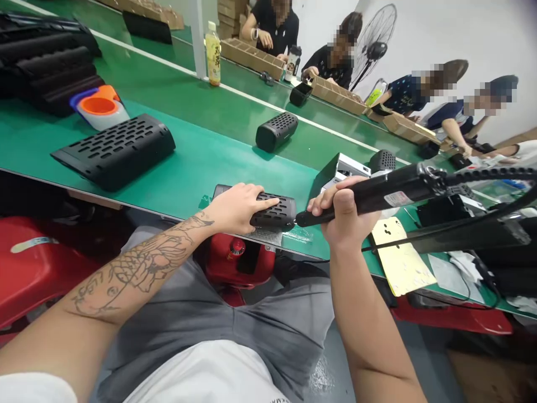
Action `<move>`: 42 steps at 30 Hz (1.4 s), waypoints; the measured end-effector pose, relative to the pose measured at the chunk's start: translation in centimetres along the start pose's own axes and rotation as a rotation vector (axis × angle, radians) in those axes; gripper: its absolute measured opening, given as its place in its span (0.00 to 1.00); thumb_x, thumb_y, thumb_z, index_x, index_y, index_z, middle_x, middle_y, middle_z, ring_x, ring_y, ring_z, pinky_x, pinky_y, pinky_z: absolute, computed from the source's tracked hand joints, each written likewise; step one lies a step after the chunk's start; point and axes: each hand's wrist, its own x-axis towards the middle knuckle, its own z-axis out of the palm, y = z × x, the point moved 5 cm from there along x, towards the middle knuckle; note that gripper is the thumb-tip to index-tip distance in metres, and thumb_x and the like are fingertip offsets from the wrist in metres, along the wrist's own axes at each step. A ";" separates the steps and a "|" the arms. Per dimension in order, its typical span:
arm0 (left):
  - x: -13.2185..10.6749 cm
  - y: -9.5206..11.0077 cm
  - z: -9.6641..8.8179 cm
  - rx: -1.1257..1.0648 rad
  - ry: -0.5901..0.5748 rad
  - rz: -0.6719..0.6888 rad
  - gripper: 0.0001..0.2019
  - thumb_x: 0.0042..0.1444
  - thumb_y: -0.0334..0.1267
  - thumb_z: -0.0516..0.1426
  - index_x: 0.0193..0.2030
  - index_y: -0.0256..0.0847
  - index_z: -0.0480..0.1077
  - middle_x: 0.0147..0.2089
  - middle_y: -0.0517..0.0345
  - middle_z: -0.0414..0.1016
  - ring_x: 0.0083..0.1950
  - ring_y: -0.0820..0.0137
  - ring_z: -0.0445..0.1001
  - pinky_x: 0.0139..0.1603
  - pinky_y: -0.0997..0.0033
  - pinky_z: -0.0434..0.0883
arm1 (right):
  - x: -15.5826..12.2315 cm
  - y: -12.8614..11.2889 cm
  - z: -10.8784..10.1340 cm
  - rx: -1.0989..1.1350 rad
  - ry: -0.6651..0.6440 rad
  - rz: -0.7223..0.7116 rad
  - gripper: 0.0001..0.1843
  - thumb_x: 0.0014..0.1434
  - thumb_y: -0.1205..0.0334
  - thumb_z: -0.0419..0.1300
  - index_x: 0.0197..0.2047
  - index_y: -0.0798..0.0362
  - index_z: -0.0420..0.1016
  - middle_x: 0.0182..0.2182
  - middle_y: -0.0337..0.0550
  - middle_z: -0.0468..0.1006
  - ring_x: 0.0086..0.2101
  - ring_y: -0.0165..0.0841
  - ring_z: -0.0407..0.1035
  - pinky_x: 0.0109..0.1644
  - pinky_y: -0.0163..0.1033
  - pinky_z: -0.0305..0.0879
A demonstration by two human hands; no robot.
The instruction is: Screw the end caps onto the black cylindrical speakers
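At the near edge of the green bench, my left hand (241, 207) lies over a black perforated housing (279, 211), fingers closed around it and the index finger stretched along its top. My right hand (346, 210) grips a black electric screwdriver (384, 190), held nearly level. Its tip meets the right end of the housing, by a small shiny spot that may be a screw. A coiled cord (489, 176) runs off the screwdriver's back end to the right. Beyond my right hand stands a black and silver box-shaped unit (346, 167), partly hidden by the hand.
More black housings (277, 131) stand on the bench, a longer one (121, 148) at left beside an orange and white tape roll (100, 107). A yellow sheet (400, 257) with small dark parts lies right. A drink bottle (213, 56) stands far back. Several people work opposite.
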 end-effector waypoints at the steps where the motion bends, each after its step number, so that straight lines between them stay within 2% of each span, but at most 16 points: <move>1: -0.1 0.1 0.0 0.005 -0.001 -0.001 0.51 0.69 0.43 0.76 0.96 0.50 0.70 0.87 0.28 0.75 0.80 0.36 0.83 0.80 0.41 0.78 | 0.1 0.2 0.1 -0.012 0.004 0.010 0.33 0.63 0.28 0.88 0.43 0.43 0.79 0.23 0.26 0.75 0.19 0.30 0.71 0.27 0.40 0.79; 4: -0.3 0.4 0.1 0.017 0.002 -0.006 0.49 0.71 0.43 0.75 0.96 0.49 0.69 0.87 0.27 0.75 0.82 0.35 0.81 0.81 0.40 0.76 | 0.3 0.7 0.4 -0.028 0.003 0.043 0.35 0.61 0.26 0.88 0.42 0.43 0.78 0.22 0.26 0.75 0.19 0.30 0.71 0.26 0.40 0.78; 11: -0.2 0.5 0.1 -0.046 0.004 -0.023 0.52 0.67 0.39 0.75 0.97 0.56 0.69 0.88 0.33 0.76 0.82 0.35 0.80 0.83 0.39 0.74 | 0.3 1.6 1.3 -0.028 -0.092 0.100 0.34 0.61 0.30 0.89 0.40 0.42 0.76 0.23 0.26 0.75 0.19 0.31 0.70 0.25 0.42 0.77; 17: -0.2 0.6 -0.2 -0.039 -0.031 -0.031 0.52 0.67 0.38 0.76 0.97 0.53 0.68 0.89 0.29 0.74 0.82 0.32 0.81 0.82 0.38 0.74 | 0.2 2.4 1.3 -0.031 -0.203 0.164 0.34 0.60 0.30 0.90 0.40 0.42 0.76 0.22 0.24 0.74 0.18 0.30 0.69 0.23 0.40 0.75; 24: -0.1 0.8 -0.1 -0.035 -0.049 -0.034 0.52 0.68 0.39 0.75 0.97 0.54 0.68 0.87 0.31 0.76 0.81 0.34 0.81 0.81 0.40 0.74 | 0.7 2.8 1.5 0.031 -0.274 0.180 0.35 0.61 0.34 0.90 0.38 0.42 0.72 0.20 0.23 0.74 0.17 0.29 0.67 0.25 0.41 0.78; 28: 0.0 0.6 -0.1 -0.033 -0.047 -0.037 0.53 0.66 0.39 0.75 0.98 0.56 0.67 0.87 0.33 0.77 0.81 0.34 0.81 0.81 0.40 0.74 | 0.3 3.0 1.7 0.039 -0.277 0.185 0.36 0.59 0.33 0.91 0.38 0.42 0.71 0.20 0.22 0.73 0.16 0.28 0.66 0.24 0.39 0.75; 32: 0.1 0.3 0.3 -0.029 -0.043 -0.033 0.54 0.65 0.41 0.76 0.97 0.56 0.68 0.88 0.32 0.76 0.82 0.35 0.80 0.81 0.40 0.75 | 0.0 2.6 1.4 -0.002 -0.270 0.188 0.35 0.60 0.31 0.90 0.39 0.43 0.74 0.21 0.25 0.75 0.19 0.31 0.71 0.26 0.40 0.76; 34: 0.2 0.4 0.5 -0.031 -0.035 -0.040 0.54 0.65 0.41 0.77 0.97 0.56 0.68 0.87 0.32 0.77 0.82 0.35 0.81 0.81 0.41 0.75 | 0.9 2.3 0.3 -0.024 -0.230 0.164 0.34 0.63 0.29 0.88 0.39 0.43 0.76 0.22 0.26 0.76 0.19 0.32 0.72 0.28 0.42 0.77; 35: 0.2 0.4 0.5 -0.031 -0.031 -0.045 0.54 0.65 0.42 0.77 0.97 0.55 0.68 0.87 0.31 0.77 0.81 0.35 0.81 0.81 0.41 0.75 | 1.8 2.1 -0.8 -0.045 -0.166 0.132 0.33 0.64 0.28 0.87 0.39 0.43 0.77 0.22 0.27 0.76 0.19 0.32 0.72 0.28 0.43 0.78; 37: 0.1 0.7 0.5 -0.037 -0.021 -0.051 0.54 0.66 0.42 0.77 0.97 0.54 0.68 0.87 0.30 0.77 0.81 0.35 0.82 0.81 0.40 0.76 | 4.1 1.9 -4.0 -0.139 0.055 0.026 0.31 0.65 0.28 0.86 0.41 0.43 0.81 0.22 0.27 0.75 0.20 0.33 0.72 0.29 0.44 0.77; 39: 0.1 0.5 0.0 -0.079 -0.023 -0.067 0.51 0.68 0.46 0.76 0.96 0.54 0.70 0.88 0.30 0.77 0.82 0.35 0.82 0.82 0.40 0.75 | 6.3 2.1 -7.7 -0.298 0.296 -0.084 0.30 0.61 0.31 0.88 0.42 0.44 0.83 0.23 0.28 0.76 0.20 0.34 0.73 0.27 0.44 0.74; 42: 0.2 -1.0 -0.9 -0.242 -0.064 -0.143 0.43 0.77 0.57 0.70 0.96 0.59 0.70 0.91 0.42 0.76 0.82 0.42 0.84 0.82 0.49 0.78 | 8.4 4.0 -11.9 -0.472 0.446 -0.109 0.31 0.56 0.32 0.89 0.38 0.44 0.81 0.25 0.28 0.78 0.21 0.34 0.73 0.26 0.44 0.70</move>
